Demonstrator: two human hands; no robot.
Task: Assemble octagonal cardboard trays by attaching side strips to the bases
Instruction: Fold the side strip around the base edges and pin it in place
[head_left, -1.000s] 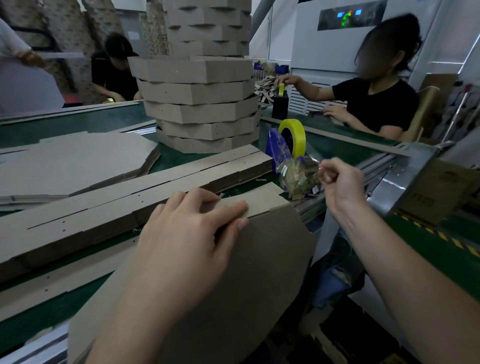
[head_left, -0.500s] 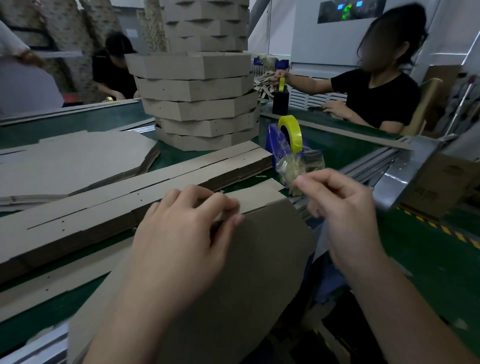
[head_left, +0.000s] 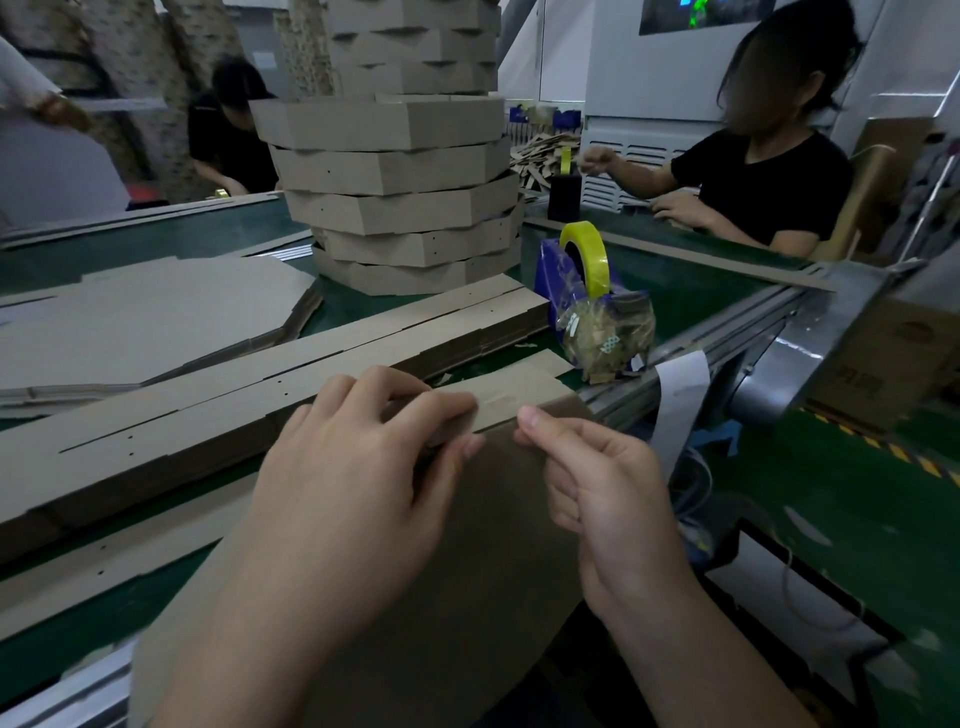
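Base (head_left: 467, 571) is tilted up toward us, hanging off the near edge of the desk (head_left: 363, 306), with its top edge at the desk rim. One side strip (head_left: 514, 395) lies along that top edge, touching it. Our left hand (head_left: 353, 493) has its fingers curled over the strip and the thumb on the base face, pinching the two together. Our right hand (head_left: 608, 493) pinches the same top edge just beside the left, thumb tip at the seam and the other fingers curled in. We cannot tell whether there is tape under the thumb. Room is tight behind the strip: the flat strip pile (head_left: 208, 415) lies just behind the left knuckles. The strip's right end stops near a clear bag of scraps (head_left: 608, 332). It is open to the right of the base, past the desk corner. There is one blue tape dispenser (head_left: 550, 270) with one yellow roll (head_left: 587, 254) behind the bag. A stack of five finished trays (head_left: 405, 197) stands further back, with a taller stack behind it, count unclear. One pile of flat bases (head_left: 145, 312) sits on the left. Two seated people are visible, one on the far right (head_left: 753, 176) and one at back left (head_left: 228, 135).
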